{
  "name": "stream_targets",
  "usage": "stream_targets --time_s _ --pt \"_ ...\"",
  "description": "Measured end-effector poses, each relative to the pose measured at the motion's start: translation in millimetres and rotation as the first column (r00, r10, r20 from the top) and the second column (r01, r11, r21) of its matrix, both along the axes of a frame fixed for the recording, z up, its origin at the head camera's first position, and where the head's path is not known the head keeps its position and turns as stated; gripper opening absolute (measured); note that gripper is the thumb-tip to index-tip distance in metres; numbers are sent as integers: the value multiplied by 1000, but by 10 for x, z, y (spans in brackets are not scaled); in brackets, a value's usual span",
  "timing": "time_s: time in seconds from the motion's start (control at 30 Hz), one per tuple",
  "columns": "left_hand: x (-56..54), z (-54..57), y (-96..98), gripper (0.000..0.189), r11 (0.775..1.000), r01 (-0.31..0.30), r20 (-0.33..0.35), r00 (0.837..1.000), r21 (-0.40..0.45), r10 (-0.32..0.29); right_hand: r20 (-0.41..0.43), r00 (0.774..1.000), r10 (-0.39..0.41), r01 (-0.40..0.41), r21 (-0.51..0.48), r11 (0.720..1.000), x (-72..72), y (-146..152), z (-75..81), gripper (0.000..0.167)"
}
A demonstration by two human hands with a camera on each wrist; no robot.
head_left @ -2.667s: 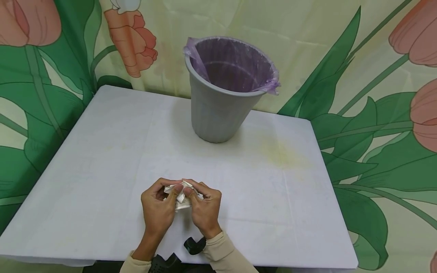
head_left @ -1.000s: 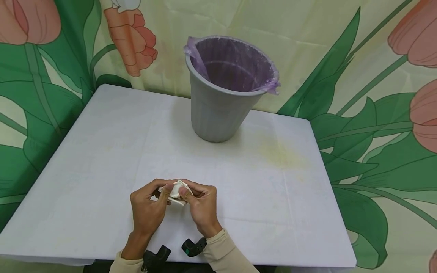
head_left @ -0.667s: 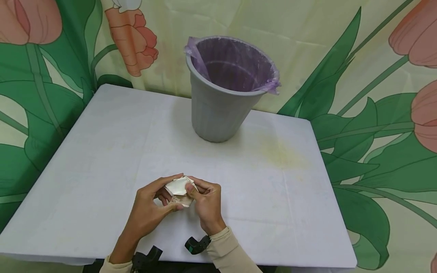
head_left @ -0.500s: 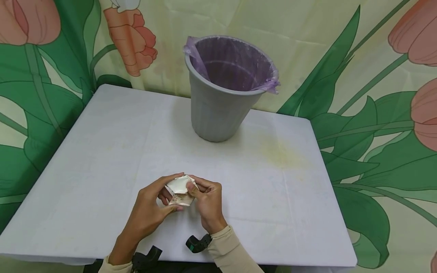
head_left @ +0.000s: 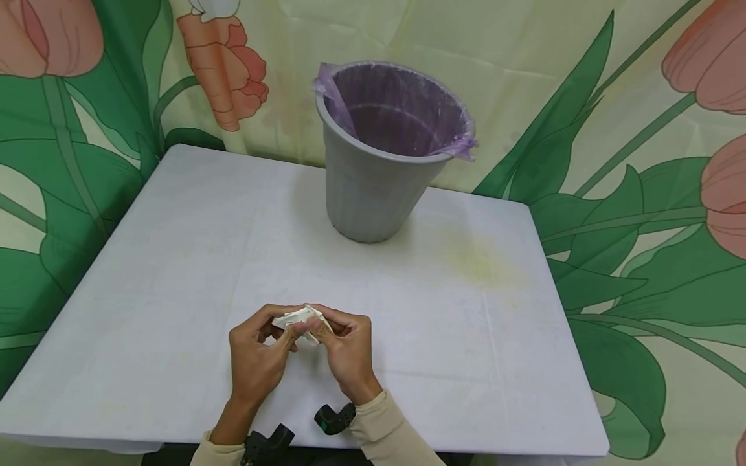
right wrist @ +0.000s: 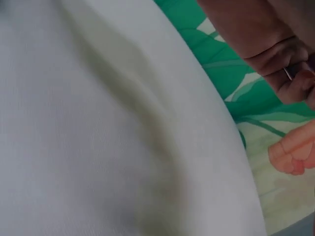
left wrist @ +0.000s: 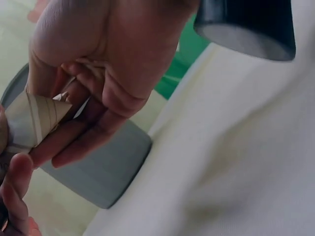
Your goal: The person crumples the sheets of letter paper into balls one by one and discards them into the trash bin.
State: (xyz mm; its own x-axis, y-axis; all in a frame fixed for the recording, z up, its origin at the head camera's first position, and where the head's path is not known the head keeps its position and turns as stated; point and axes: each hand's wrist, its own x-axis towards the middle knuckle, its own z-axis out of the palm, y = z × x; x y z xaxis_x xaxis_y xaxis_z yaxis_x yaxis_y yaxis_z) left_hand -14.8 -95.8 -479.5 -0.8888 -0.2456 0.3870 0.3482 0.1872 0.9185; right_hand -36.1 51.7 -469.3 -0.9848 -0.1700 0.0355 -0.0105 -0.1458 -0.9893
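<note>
Both hands meet over the near part of the table around a small crumpled piece of stiff paper [head_left: 296, 316]. It is white on one face; in the left wrist view, the folded paper [left wrist: 51, 114] shows beige with thin brown lines. My left hand [head_left: 254, 356] pinches its left side between thumb and fingers. On the other side, my right hand [head_left: 351, 357] pinches it, thumb on top and fingers behind. Fingers cover much of the paper. The right wrist view catches only part of the right hand [right wrist: 268, 34] at the top right, and the paper cannot be made out there.
A grey bin [head_left: 373, 194] with a purple liner bag [head_left: 460, 145] over its rim stands at the back of the table. A white cloth [head_left: 175, 272] covers the table and has a yellowish stain [head_left: 480, 262] at right. A flower-printed curtain [head_left: 524, 52] hangs behind.
The paper was turned to show its patterned side about half a second ago; now it is folded smaller. The left thumb has moved from below the paper up onto it. The bin stays put.
</note>
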Motion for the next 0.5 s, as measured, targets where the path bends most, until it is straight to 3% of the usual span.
stream_targets --time_s 0.17,0.3,0.5 --pt "-2 -3 1 20 994 -34 11 999 101 33 -89 984 156 -151 66 986 -26 86 -14 35" --pt "5 31 -34 15 983 -21 81 997 181 7 -178 934 309 -288 137 948 -91 206 -29 50" --pt "18 82 -65 12 966 65 148 983 249 -105 -263 858 441 -401 195 895 -195 353 -47 67"
